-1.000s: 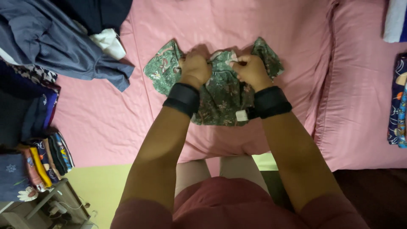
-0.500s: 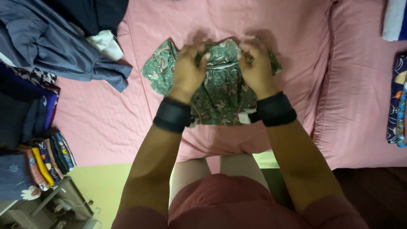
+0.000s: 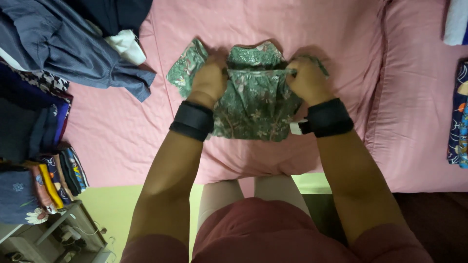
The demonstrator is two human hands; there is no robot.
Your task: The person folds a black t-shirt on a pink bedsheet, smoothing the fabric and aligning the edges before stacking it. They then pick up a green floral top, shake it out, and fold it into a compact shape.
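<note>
A small green garment with a floral print lies on the pink bed sheet. My left hand grips its upper left part, and my right hand grips its upper right part. Between the two hands a folded edge of the cloth is stretched taut. Both wrists wear black bands. A white tag shows at the garment's lower right, by my right wrist.
A heap of grey-blue and dark clothes lies at the bed's upper left. Folded colourful clothes are stacked at the left edge. A patterned blue cloth lies at the far right. A pale green floor strip shows below the bed.
My hands have moved apart toward the garment's two sides, pulling a fold of cloth taut between them. One second ago they were close together at its top middle.
</note>
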